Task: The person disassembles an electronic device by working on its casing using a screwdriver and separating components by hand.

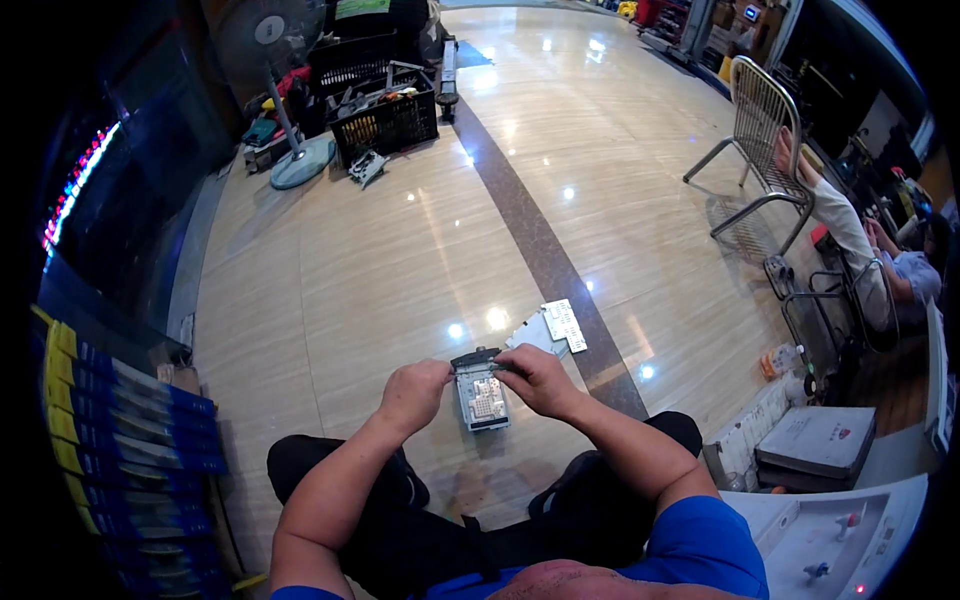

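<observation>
Knees (295,462) spread wide and shoes (411,484) drawn in leave a gap where both hands can meet low over the floor (370,300). In that gap, just beyond the shoes, lies the metal-cased electronic unit (483,402), its patterned face up and its dark end piece (475,356) pointing away, which puts that end within easy reach of both hands.

The left hand (413,396) comes in from one side, its grip closed to a fingertip pinch on the edge near the dark end piece, seemingly to steady the unit. The right hand (538,380) mirrors it opposite, its grip also nearly shut, thumb and fingers on the other corner of the same end; whether a small part or tool is between them, I cannot tell. Held from two sides, the unit is less apt to twist.

Just past the right hand, a perforated white plate (564,326) and a pale flat sheet (532,333) lie together, aside yet reachable.

Farther off, a metal chair (765,130) serves as footrest for another person (905,275). Across the floor, a standing fan (302,162) is beside a black crate (385,128) heaped with parts, which the crate's walls hold together.
</observation>
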Available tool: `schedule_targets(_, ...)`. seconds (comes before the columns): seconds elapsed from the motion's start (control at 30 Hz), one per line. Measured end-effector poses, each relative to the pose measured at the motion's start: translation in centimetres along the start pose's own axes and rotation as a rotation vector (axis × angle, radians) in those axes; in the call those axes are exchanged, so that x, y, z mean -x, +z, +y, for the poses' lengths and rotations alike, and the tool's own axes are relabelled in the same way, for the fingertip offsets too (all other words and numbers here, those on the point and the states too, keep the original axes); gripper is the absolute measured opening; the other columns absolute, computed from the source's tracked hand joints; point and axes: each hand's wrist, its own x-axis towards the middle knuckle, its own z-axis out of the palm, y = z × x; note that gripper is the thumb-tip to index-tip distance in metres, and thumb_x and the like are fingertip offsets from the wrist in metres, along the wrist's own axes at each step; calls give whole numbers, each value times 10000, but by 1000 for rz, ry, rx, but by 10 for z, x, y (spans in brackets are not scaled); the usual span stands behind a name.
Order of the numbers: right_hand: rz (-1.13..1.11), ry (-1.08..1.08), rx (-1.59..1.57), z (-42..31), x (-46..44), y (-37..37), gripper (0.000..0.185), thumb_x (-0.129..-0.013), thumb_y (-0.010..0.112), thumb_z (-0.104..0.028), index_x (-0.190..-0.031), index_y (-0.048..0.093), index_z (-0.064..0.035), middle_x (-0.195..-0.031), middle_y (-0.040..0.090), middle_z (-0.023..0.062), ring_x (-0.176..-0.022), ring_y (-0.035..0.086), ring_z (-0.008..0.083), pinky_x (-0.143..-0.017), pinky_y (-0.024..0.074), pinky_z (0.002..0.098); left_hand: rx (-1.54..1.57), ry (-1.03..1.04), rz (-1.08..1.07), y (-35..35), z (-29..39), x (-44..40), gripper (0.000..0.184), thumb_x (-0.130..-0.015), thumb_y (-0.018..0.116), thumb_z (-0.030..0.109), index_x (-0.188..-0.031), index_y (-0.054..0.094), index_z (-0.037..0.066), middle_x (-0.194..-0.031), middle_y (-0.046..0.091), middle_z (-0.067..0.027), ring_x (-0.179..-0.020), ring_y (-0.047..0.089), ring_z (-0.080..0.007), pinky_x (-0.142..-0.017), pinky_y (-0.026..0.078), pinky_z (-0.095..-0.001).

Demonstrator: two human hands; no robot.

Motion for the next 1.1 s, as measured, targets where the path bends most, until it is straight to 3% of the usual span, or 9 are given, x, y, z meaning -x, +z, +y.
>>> schedule_targets(0.23, 32, -14, -1, 1, -2, -2, 189, -844, 724, -86, -1013, 658, -34, -844, 616, 117, -738, 614, 260, -649, 491, 346, 21, 73, 120, -1, -2, -1, 191, -810, 545, 19, -974, 639, 43, -899, 667, -159, -842, 657, -348, -727, 535, -437)
schedule_targets(0.5, 24, 21, -11, -2, -2, -2, 202, -846, 721, -65, -1037, 665, -29, -832, 608, 95, -703, 594, 193, -623, 478, 306, 65, 75, 110, -5, 2, -3, 173, -864, 575, 39, -1021, 646, 15, -928, 679, -175, -851, 666, -345, -745, 543, -413)
schedule_targets(0.53, 19, 18, -12, -3, -2, -3, 202, -846, 721, -65, -1037, 665, -29, -832, 608, 95, -703, 594, 193, -623, 478, 306, 76, 78, 123, -5, 3, -3, 158, -868, 582, 49, -1007, 650, 13, -920, 680, -174, -847, 667, -343, -746, 542, -412)
schedule_targets(0.6, 3, 52, -10, -4, -2, -4, 202, -844, 715, -104, -1024, 655, -35, -857, 626, 128, -784, 617, 298, -676, 497, 370, 90, 88, 144, -2, 1, -2, 146, -866, 593, 62, -989, 656, 17, -908, 680, -171, -842, 667, -341, -742, 542, -410)
schedule_targets(0.83, -13, 55, -12, -8, -4, -4, 198, -849, 708, -85, -1029, 653, -24, -834, 619, 127, -732, 607, 274, -645, 487, 354, 97, 86, 101, 2, -5, 0, 131, -833, 543, 73, -915, 645, 69, -845, 651, -142, -803, 646, -346, -694, 523, -430)
schedule_targets(1.1, 11, 38, -27, -6, -4, -1, 199, -847, 711, -62, -1028, 649, -11, -818, 614, 124, -711, 608, 264, -626, 486, 343, 106, 61, 127, -5, -2, 0, 127, -876, 584, 56, -985, 646, 37, -893, 668, -170, -828, 658, -352, -711, 532, -422)
